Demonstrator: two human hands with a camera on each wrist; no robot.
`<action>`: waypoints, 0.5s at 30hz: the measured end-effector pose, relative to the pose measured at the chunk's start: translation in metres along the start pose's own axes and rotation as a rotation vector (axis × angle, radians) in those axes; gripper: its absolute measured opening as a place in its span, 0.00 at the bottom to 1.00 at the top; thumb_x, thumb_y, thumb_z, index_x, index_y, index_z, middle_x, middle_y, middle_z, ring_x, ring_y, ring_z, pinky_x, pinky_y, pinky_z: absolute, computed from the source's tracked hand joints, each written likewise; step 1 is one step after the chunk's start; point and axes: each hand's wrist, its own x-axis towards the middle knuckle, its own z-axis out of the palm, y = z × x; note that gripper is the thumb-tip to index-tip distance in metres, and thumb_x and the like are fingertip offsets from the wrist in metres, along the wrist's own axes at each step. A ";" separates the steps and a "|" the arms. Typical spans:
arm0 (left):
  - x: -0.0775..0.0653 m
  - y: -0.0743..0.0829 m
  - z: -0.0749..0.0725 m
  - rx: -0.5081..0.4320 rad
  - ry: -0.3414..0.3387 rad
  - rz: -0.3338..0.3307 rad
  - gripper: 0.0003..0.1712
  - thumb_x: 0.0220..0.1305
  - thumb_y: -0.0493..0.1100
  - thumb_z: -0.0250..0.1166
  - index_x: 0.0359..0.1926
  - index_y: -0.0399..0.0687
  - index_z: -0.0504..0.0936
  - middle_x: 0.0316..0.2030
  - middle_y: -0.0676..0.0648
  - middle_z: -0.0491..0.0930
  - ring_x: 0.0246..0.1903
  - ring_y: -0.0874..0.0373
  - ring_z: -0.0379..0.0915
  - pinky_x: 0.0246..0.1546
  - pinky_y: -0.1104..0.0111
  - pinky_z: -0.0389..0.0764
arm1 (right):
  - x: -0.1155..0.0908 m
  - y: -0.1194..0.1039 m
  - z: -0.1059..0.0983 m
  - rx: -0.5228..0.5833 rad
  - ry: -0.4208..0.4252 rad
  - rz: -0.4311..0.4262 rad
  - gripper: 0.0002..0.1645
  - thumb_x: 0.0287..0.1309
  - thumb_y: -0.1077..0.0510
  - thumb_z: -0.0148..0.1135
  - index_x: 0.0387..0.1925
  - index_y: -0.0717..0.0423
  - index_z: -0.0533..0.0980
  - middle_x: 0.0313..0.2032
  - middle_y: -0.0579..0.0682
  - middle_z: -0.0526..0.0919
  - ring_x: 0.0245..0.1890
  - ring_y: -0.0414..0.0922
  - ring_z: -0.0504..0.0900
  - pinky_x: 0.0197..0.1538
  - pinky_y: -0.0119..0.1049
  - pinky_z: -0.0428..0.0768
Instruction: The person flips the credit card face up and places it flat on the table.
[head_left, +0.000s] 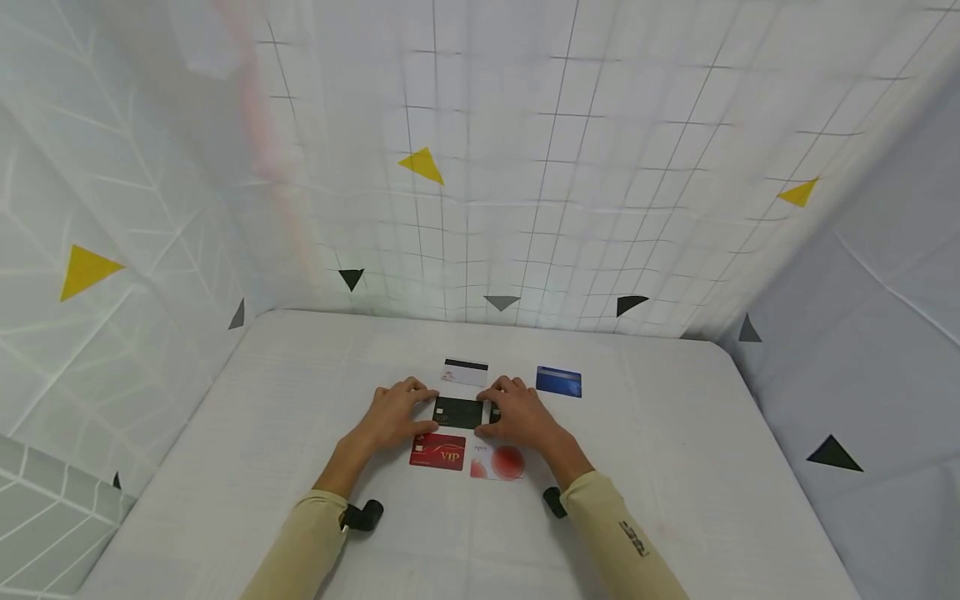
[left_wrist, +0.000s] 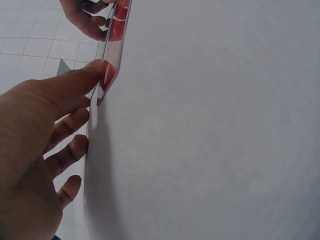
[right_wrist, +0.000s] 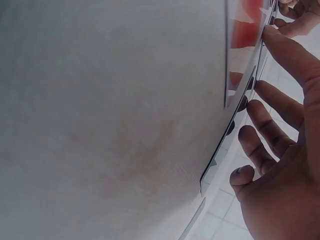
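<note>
my left grip [head_left: 392,415] and right grip [head_left: 522,417] pinch the left and right ends of the dark card [head_left: 461,412], which lies on the table [head_left: 690,433] between the far white card [head_left: 464,374] and the near red card [head_left: 437,452].

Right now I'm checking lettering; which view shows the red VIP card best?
The head view shows the red VIP card from above, its "VIP" readable. Both wrist views show red card surfaces nearly edge-on, lettering unreadable; whether that's this card, I can't tell.
</note>
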 end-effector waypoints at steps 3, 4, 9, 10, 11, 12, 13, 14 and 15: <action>0.000 -0.001 0.001 -0.006 0.002 0.002 0.35 0.55 0.58 0.76 0.64 0.56 0.80 0.54 0.50 0.77 0.57 0.52 0.72 0.53 0.54 0.65 | 0.000 0.000 0.001 0.002 0.003 -0.002 0.36 0.49 0.37 0.76 0.60 0.41 0.79 0.55 0.48 0.75 0.60 0.50 0.69 0.63 0.52 0.70; 0.000 -0.001 0.001 -0.007 0.001 0.002 0.35 0.56 0.58 0.76 0.64 0.56 0.80 0.54 0.50 0.77 0.57 0.52 0.72 0.53 0.54 0.65 | 0.000 0.001 0.001 0.002 0.004 -0.002 0.36 0.49 0.37 0.76 0.60 0.41 0.79 0.55 0.48 0.75 0.60 0.50 0.69 0.63 0.52 0.70; -0.001 0.000 0.000 -0.014 0.002 -0.001 0.35 0.56 0.58 0.75 0.64 0.57 0.80 0.54 0.50 0.76 0.57 0.52 0.72 0.53 0.54 0.65 | 0.000 0.001 0.001 0.006 0.005 -0.005 0.37 0.49 0.37 0.76 0.61 0.41 0.78 0.56 0.48 0.75 0.60 0.50 0.69 0.63 0.53 0.70; -0.002 0.000 0.000 -0.015 0.001 -0.001 0.35 0.56 0.58 0.76 0.64 0.57 0.80 0.54 0.50 0.76 0.57 0.52 0.72 0.53 0.54 0.65 | -0.001 0.000 0.001 0.009 0.004 -0.006 0.37 0.49 0.37 0.76 0.61 0.42 0.78 0.56 0.48 0.75 0.60 0.50 0.69 0.64 0.53 0.70; -0.002 0.000 0.000 -0.017 0.000 -0.002 0.35 0.56 0.58 0.76 0.64 0.57 0.80 0.54 0.50 0.76 0.57 0.52 0.72 0.53 0.54 0.65 | -0.001 0.000 0.001 0.010 0.002 -0.008 0.37 0.49 0.37 0.76 0.61 0.42 0.78 0.56 0.49 0.75 0.60 0.51 0.69 0.64 0.54 0.70; -0.002 0.001 -0.001 -0.017 -0.001 0.001 0.35 0.56 0.58 0.76 0.64 0.56 0.80 0.54 0.50 0.77 0.57 0.52 0.72 0.53 0.53 0.65 | -0.001 0.000 0.001 0.009 0.000 -0.011 0.37 0.50 0.38 0.76 0.61 0.42 0.78 0.56 0.49 0.75 0.60 0.51 0.69 0.64 0.54 0.70; -0.001 0.001 -0.001 -0.015 -0.001 0.004 0.35 0.56 0.59 0.75 0.64 0.56 0.80 0.54 0.50 0.77 0.57 0.52 0.72 0.54 0.53 0.65 | -0.001 0.000 0.000 0.009 -0.002 -0.015 0.36 0.50 0.38 0.75 0.61 0.42 0.78 0.56 0.49 0.75 0.60 0.51 0.69 0.64 0.54 0.70; 0.000 0.001 -0.002 -0.010 -0.004 0.007 0.35 0.56 0.59 0.75 0.64 0.56 0.80 0.54 0.50 0.77 0.57 0.52 0.72 0.54 0.53 0.65 | -0.001 0.000 -0.001 0.006 -0.004 -0.018 0.36 0.50 0.38 0.75 0.61 0.42 0.78 0.56 0.49 0.75 0.60 0.51 0.69 0.64 0.54 0.70; 0.001 0.001 -0.002 -0.006 -0.006 0.009 0.35 0.57 0.60 0.74 0.64 0.56 0.80 0.54 0.51 0.77 0.57 0.52 0.72 0.54 0.53 0.65 | 0.000 0.000 -0.002 0.004 -0.006 -0.021 0.36 0.51 0.37 0.75 0.61 0.41 0.78 0.56 0.49 0.75 0.60 0.51 0.69 0.64 0.54 0.69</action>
